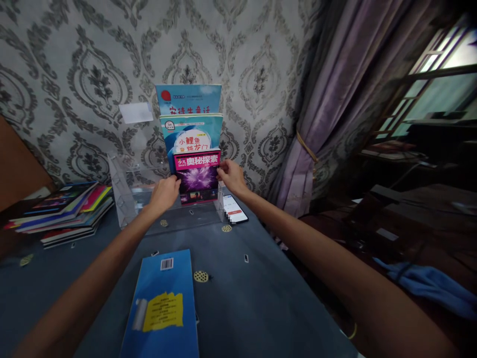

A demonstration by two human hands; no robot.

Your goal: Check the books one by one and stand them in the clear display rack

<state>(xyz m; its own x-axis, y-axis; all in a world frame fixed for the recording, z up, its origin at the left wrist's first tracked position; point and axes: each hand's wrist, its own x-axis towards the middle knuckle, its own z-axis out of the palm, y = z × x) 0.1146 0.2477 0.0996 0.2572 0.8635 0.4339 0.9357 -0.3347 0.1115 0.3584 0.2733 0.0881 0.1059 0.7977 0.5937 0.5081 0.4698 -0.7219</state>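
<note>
Currently logged: one pink-and-black book (197,176), long axis upright.
My left hand (165,193) pinches its left edge, right hand (232,176) its right, slightly higher; held between, neither nearer; teal book (192,130) behind.

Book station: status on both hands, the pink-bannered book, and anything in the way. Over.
Left hand and right hand gripping pink-bannered book by opposite edges. Book upright at transparent rack, two books behind. Phone beside rack; nothing visibly blocking.
</note>
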